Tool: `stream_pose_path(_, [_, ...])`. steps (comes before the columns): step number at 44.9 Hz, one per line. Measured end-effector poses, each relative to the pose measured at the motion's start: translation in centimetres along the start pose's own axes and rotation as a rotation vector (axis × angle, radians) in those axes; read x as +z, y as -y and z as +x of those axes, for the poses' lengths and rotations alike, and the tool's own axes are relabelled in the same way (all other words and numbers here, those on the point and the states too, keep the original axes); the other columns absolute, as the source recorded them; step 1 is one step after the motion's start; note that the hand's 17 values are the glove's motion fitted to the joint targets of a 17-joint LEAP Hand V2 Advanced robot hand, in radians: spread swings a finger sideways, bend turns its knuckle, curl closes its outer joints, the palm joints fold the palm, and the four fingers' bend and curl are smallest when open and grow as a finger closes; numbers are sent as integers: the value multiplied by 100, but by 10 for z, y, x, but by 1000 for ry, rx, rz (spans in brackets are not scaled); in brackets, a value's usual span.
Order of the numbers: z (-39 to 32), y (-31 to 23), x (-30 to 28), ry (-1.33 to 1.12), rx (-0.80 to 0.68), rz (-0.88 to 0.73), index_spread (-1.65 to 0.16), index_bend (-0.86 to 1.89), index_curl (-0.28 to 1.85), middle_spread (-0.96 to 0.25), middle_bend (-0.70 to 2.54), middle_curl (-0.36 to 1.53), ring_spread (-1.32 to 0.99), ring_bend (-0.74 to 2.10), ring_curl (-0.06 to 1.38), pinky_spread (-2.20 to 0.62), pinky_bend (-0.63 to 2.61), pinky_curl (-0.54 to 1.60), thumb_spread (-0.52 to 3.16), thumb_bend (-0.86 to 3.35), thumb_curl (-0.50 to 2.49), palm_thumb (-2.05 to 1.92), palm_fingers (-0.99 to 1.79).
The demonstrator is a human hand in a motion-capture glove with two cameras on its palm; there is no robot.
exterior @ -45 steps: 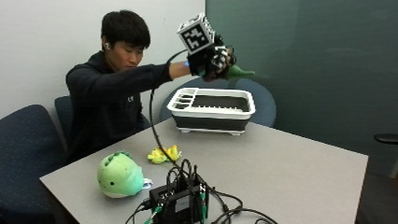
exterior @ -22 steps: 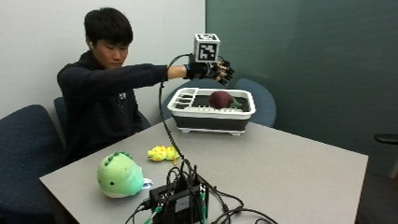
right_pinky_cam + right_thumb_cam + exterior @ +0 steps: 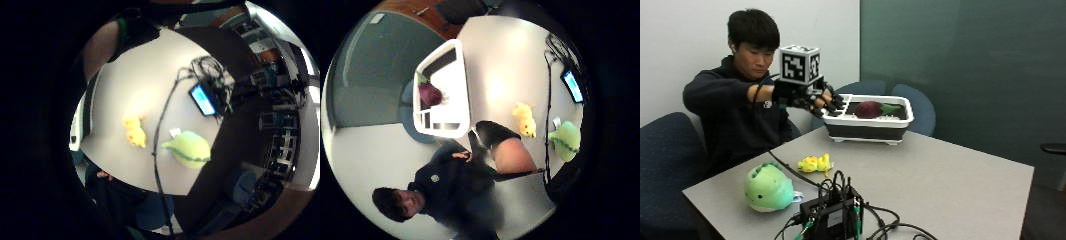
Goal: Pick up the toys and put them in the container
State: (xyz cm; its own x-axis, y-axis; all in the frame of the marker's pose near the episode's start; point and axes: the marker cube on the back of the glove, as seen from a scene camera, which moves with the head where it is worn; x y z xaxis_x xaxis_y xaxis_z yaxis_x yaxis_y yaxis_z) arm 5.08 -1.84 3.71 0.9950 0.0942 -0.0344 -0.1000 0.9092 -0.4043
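A white container (image 3: 866, 122) with dark sides stands at the table's far edge. A dark red toy with a green end (image 3: 871, 109) lies inside it, also seen in the thumb side palm view (image 3: 430, 93). My gloved right hand (image 3: 810, 97) hovers in the air just left of the container, fingers spread and relaxed, holding nothing. A small yellow toy (image 3: 814, 163) lies on the table nearer the front, and a round green plush (image 3: 769, 187) sits near the front left corner. Both show in the palm views: yellow toy (image 3: 135, 132), green plush (image 3: 189, 148).
A black device with a tangle of cables (image 3: 836, 212) sits at the table's front edge. A cable runs from my hand down across the table past the yellow toy. Blue chairs (image 3: 666, 160) stand around the grey table (image 3: 953, 175).
The dark red toy left my hand and now lies in the container. My hand has drawn back from above the container toward the person and lowered, fingers open.
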Motion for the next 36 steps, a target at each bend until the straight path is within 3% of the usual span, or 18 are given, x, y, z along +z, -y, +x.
stream_pose_path(10, [39,6,75,-50,149,-246,-20,18,25,6,5,30,0,15,17,2,79,31,119,-4,39,4,-35])
stream_pose_path(19, [10,-2,149,-154,107,-394,-15,18,28,10,4,23,3,10,14,3,71,30,112,-4,36,-2,-39])
stream_pose_path(24, [5,4,169,-166,88,-370,-13,29,33,11,4,19,3,7,12,3,65,29,109,-4,35,-2,-34])
stream_pose_path(30, [-4,9,177,-174,36,-229,-15,77,47,9,5,15,3,5,7,3,51,27,122,5,37,11,-16])
stream_pose_path(36, [-9,11,178,-145,9,-173,-17,101,55,4,14,16,1,11,6,3,49,27,131,15,42,29,-5])
